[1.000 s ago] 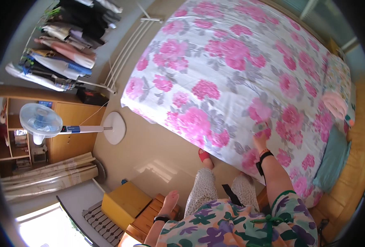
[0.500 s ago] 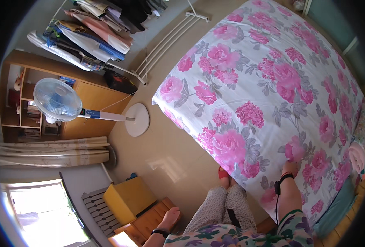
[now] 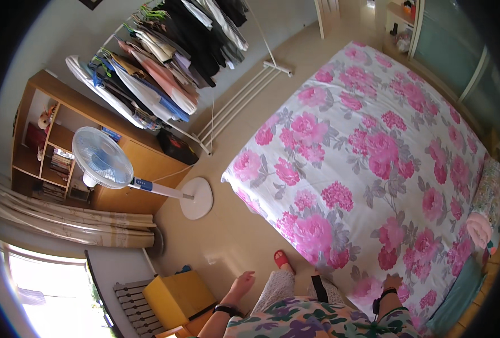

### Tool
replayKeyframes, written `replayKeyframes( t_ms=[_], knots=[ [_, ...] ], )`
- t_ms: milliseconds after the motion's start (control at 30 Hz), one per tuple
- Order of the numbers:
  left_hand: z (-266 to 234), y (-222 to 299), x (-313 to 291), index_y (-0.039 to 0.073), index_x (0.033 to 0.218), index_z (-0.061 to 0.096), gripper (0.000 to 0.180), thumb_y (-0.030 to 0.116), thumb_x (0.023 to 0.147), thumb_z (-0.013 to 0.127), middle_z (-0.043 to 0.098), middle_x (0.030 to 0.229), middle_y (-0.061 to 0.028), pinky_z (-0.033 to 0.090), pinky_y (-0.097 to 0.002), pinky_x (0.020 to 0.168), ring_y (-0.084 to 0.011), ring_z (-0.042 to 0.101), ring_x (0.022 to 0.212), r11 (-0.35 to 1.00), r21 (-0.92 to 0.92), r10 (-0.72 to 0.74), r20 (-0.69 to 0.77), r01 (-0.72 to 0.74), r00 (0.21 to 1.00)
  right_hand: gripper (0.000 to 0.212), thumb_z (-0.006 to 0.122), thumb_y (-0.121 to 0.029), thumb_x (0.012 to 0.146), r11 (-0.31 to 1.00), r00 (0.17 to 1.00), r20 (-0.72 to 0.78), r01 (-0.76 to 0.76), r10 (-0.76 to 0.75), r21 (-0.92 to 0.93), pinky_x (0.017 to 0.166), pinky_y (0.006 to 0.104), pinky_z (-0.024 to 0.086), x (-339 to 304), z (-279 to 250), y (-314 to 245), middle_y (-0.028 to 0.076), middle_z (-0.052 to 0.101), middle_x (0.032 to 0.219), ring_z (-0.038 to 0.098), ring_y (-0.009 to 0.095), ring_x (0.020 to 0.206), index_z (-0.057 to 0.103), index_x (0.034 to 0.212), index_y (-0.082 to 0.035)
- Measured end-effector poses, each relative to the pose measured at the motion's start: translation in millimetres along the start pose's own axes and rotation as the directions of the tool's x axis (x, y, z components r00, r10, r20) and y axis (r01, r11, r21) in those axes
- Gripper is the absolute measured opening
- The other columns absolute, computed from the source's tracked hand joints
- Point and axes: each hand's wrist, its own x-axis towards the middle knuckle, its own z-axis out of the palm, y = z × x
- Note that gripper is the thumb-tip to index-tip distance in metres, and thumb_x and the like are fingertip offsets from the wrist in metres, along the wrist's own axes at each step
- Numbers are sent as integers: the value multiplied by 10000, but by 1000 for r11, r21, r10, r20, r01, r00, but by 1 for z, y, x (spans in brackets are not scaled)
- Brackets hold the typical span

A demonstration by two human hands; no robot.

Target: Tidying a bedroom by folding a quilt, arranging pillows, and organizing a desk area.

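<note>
My right hand hangs over the near part of the bed, which is spread with a white sheet with pink flowers and grey leaves. Its fingers look slightly apart, and nothing shows in them; whether they touch the sheet I cannot tell. My left hand is held out over the floor to the left of my body, fingers loosely stretched and holding nothing. Dark bands circle both wrists. Light creases run through the sheet, which drapes over the near left edge.
A white standing fan stands left of the bed. Behind it are a wooden cabinet and a rack of hanging clothes. A yellow box sits near my left arm. A rolled pink bundle and teal cloth lie at the bed's right end.
My view has lifted, showing more of the room's far side. My right hand has drawn back toward me from farther across the sheet. My left hand has moved forward, and one foot has stepped left.
</note>
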Motion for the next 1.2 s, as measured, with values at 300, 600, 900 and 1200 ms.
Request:
replayKeyframes(
  t_ms=[300, 600, 900, 1200],
  knots=[
    [-81, -145, 27, 64, 951, 609, 217, 175, 789, 515, 628, 824, -146, 491, -368, 700, -275, 614, 822, 636, 708, 162, 268, -308, 950, 388, 571, -283, 757, 956, 981, 172, 30, -84, 293, 800, 448, 460, -14, -12, -160, 209, 525, 1081, 580, 382, 876, 534, 1101, -107],
    [-217, -278, 62, 65, 797, 650, 192, 210, 706, 561, 630, 851, -161, 508, -402, 678, -308, 616, 807, 728, 685, -154, 119, 31, 981, 237, 488, -249, 790, 360, 325, 161, 879, -932, 312, 643, 404, 441, -287, -131, -479, 152, 572, 763, 548, 267, 699, 566, 805, -26],
    [-347, -318, 210, 87, 1040, 579, 317, 265, 796, 483, 610, 950, -195, 466, -396, 789, -346, 573, 929, 928, -267, -317, -191, 261, 929, 186, 489, -186, 783, 50, 258, -199, 719, -945, 693, 670, 392, 434, -414, -210, -713, 149, 589, 793, 550, 314, 758, 579, 804, -24],
    [-455, -71, 396, 67, 1073, 552, 337, 253, 793, 543, 624, 850, -162, 483, -333, 700, -237, 619, 760, 960, 170, 225, -1, -222, 974, 109, 512, -122, 735, 534, 573, -156, 813, -804, 234, 671, 395, 460, -277, -77, -710, 112, 593, 725, 581, 284, 761, 602, 785, -88]
  ],
)
